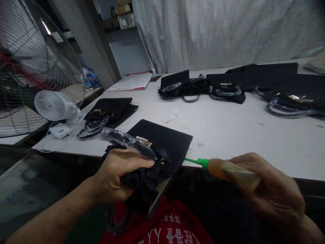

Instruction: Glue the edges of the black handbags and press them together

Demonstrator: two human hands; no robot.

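Left hand (122, 174) grips bag (165, 137) — right hand (275, 193) angles bottle (232, 172) leftward.

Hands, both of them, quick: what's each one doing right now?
Left hand: closed, holding the black bag.
Right hand: closed around the squeeze bottle, its green nozzle at the bag's edge.

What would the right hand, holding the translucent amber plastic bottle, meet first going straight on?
Likely the side edge of the flat black handbag in the left hand; the green nozzle looks nearly touching, but depth is unclear.
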